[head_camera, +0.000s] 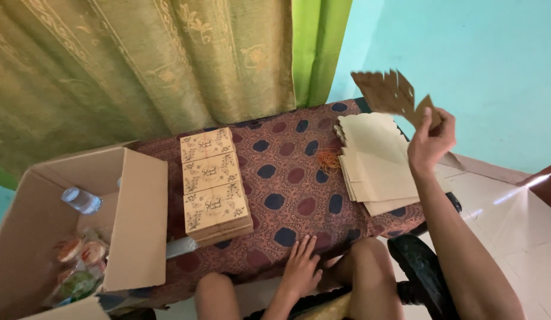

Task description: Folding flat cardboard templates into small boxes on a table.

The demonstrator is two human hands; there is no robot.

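Right arm extended forward and raised, forearm bare; right hand [430, 141] lifted at wrist height, fingers and thumb pinched closed near the top. Left hand [300, 269] low, palm down, fingers spread and flat, forearm running back toward the body. Both knees bare, bent.

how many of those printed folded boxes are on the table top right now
3 show their tops: printed boxes in a row on the patterned cloth, far, middle and near. The near one sits on at least one more, so others may be hidden.
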